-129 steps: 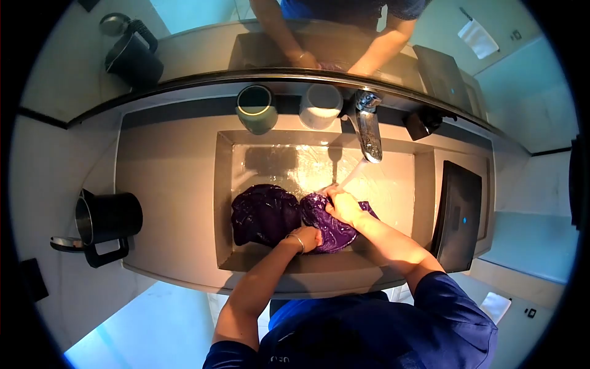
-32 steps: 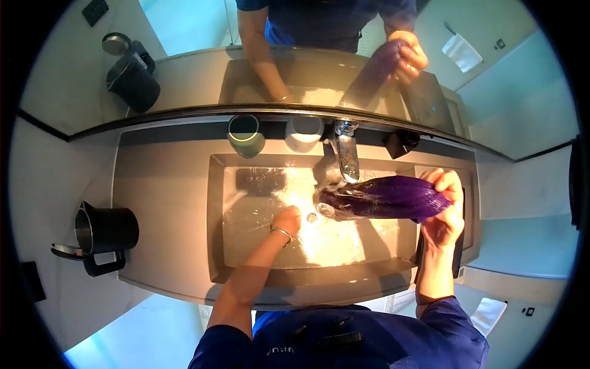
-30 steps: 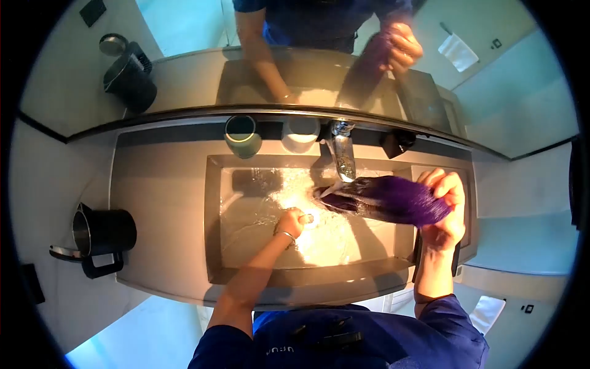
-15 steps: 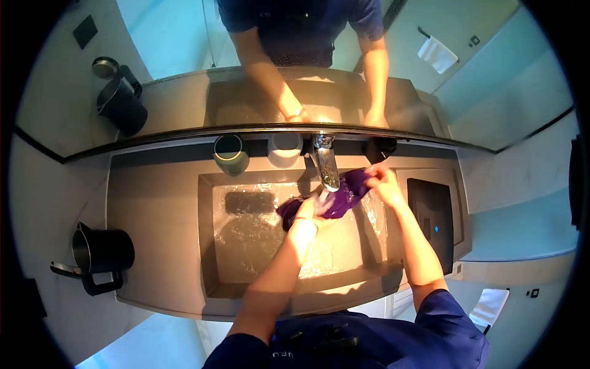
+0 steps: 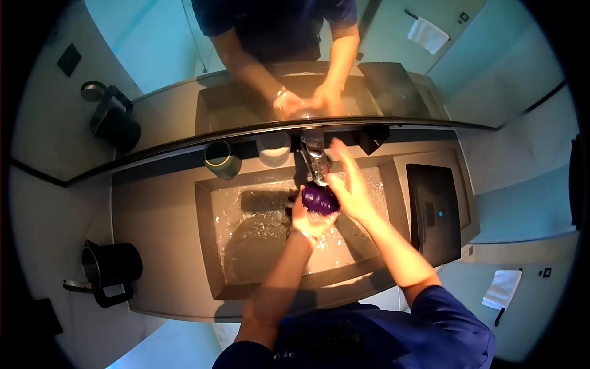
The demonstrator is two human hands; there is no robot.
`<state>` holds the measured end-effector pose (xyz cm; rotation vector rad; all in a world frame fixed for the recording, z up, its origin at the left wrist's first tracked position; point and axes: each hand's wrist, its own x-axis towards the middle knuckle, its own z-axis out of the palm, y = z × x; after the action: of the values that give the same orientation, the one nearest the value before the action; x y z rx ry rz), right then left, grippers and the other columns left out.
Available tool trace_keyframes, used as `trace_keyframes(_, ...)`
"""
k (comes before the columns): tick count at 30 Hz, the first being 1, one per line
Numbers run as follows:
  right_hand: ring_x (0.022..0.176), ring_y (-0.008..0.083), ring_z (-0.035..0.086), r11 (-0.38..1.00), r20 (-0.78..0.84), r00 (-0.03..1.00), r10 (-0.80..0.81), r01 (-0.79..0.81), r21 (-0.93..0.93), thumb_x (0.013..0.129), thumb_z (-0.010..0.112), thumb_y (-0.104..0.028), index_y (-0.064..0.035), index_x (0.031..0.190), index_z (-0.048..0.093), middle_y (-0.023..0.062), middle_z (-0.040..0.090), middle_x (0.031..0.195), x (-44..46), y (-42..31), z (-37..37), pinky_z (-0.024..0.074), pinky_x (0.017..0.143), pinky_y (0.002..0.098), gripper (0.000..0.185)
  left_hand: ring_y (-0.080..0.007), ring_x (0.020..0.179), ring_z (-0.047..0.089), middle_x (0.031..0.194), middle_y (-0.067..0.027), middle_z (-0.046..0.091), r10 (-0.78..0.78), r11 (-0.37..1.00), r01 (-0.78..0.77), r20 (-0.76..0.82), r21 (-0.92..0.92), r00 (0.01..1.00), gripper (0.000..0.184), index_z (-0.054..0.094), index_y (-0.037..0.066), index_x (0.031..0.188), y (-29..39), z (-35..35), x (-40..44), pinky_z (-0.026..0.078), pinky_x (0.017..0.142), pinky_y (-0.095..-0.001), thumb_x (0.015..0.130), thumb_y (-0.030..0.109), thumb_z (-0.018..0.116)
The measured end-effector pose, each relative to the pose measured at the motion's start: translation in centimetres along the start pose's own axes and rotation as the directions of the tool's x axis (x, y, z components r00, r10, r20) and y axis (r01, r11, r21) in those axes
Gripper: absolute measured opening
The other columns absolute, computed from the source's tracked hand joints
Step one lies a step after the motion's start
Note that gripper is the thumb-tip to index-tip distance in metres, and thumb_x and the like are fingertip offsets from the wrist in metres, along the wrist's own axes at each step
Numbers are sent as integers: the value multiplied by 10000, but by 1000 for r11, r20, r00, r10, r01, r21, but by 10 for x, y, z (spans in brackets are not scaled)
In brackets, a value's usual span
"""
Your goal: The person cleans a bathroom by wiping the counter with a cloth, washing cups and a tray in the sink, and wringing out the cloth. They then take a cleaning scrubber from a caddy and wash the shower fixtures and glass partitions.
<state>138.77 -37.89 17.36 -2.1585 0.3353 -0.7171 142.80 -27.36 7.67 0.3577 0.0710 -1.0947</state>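
Purple cloth [image 5: 319, 200], glossy and bunched, rests in the cupped left hand [image 5: 312, 223] beside the open right hand [image 5: 351, 195].

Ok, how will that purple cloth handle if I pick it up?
The purple cloth is probably floppy, being bunched small in the left hand. Glistening under the faucet, it's likely waterlogged: heavy for its size and perhaps slippery.

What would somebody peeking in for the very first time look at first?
Probably the bright purple cloth, bunched up in the left hand under the shiny tap. Next, maybe the big mirror behind the sink, showing both arms again. Then the black jug on the counter's left side, its lid open.
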Motion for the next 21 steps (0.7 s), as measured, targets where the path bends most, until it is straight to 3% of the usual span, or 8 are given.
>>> trace_keyframes(2, 1209, 261, 323, 759, -130, 829, 544, -419, 499, 859, 467, -276, -26, 1286, 275, 171, 329, 1299, -52, 47, 4, 254, 1006, 361, 531, -268, 1029, 494, 1093, -87, 538, -263, 851, 184, -95, -492, 960, 391, 519, 149, 1065, 7, 35, -28, 379, 886, -463, 838, 454, 429)
trace_keyframes(4, 1204, 275, 327, 85, 222, 453, 863, -564, 821, 887, 369, -411, -27, 1317, 200, 156, 281, 1325, -85, 46, 6, 259, 1013, 377, 601, -265, 1003, 510, 1068, -78, 556, -272, 819, 221, -19, -530, 962, 396, 527, 139, 1066, 3, 67, -52, 379, 889, -460, 815, 443, 487)
trace_keyframes(12, 1151, 298, 391, -263, 406, 869, 283, -337, 904, 821, 389, -555, -189, 1285, 333, 151, 360, 1282, -84, 18, -4, 343, 930, 497, 594, -266, 1170, 380, 1284, -73, 399, -272, 657, 400, 294, -639, 916, 621, 383, 146, 1263, -34, 66, -85, 296, 975, -438, 795, 549, 442)
trace_keyframes(14, 983, 320, 499, -233, 476, 695, 540, -420, 877, 825, 476, -473, -131, 1093, 485, 136, 531, 1043, -68, -2, -14, 426, 847, 413, 435, -260, 1178, 368, 1301, -83, 371, -296, 661, 422, 301, -620, 907, 616, 352, 139, 1279, -32, 55, -89, 282, 980, -447, 807, 523, 446)
trace_keyframes(16, 859, 248, 554, -219, 548, 594, 589, -536, 815, 819, 541, -373, -100, 941, 545, 116, 569, 915, -66, 54, -24, 473, 739, 379, 299, -258, 1172, 373, 1274, -115, 392, -612, 515, 759, 450, -398, 651, 583, 348, 108, 1273, -24, 41, -97, 269, 979, -462, 823, 456, 474)
trace_keyframes(17, 782, 224, 563, -176, 556, 558, 616, -591, 787, 810, 559, -340, -88, 884, 558, 106, 577, 853, -54, 48, -28, 481, 680, 354, 263, -231, 1154, 393, 1245, -131, 410, -733, 663, 743, 121, -91, 669, 558, 340, 77, 1273, -17, 48, -101, 311, 952, -417, 813, 311, 554)
trace_keyframes(18, 704, 201, 572, -134, 563, 524, 639, -645, 752, 801, 578, -307, -76, 826, 570, 96, 585, 790, -40, 42, -31, 489, 621, 329, 233, -197, 1053, 474, 1125, -104, 495, -459, 875, 418, 144, 245, 877, 500, 387, 63, 1230, -13, 53, -99, 388, 873, -341, 784, 159, 589)
trace_keyframes(21, 591, 166, 564, 219, 549, 392, 738, -909, 354, 695, 681, -245, -32, 843, 578, 67, 585, 712, -31, 25, -22, 484, 562, 282, 280, -173, 865, 547, 901, -46, 563, -356, 321, 100, 22, 942, 934, 508, 470, 24, 1091, -6, 40, -80, 440, 738, -312, 646, 141, 687)
